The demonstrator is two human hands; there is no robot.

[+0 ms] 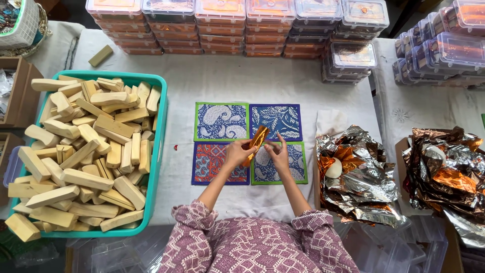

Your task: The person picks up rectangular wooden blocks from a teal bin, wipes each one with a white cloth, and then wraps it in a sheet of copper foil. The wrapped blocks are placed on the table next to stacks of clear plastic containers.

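Both my hands hold one long bar wrapped in orange foil [258, 141] over the middle of the table. My left hand [237, 151] grips its lower left side. My right hand [277, 153] pinches the foil from the right. Under them lie several patterned cloth mats: a green-edged blue one [221, 121], a dark blue leaf one [277, 120], a red and blue one [212, 167] and a green-edged one [293, 169]. My sleeves are purple with a white pattern.
A teal tub [160, 131] full of pale wooden blocks stands at left. Crumpled silver and orange foil [361, 177] lies at right, more foil [444, 172] beyond it. Stacks of clear lidded boxes [237, 25] line the far edge. One loose block [100, 55] lies at the back left.
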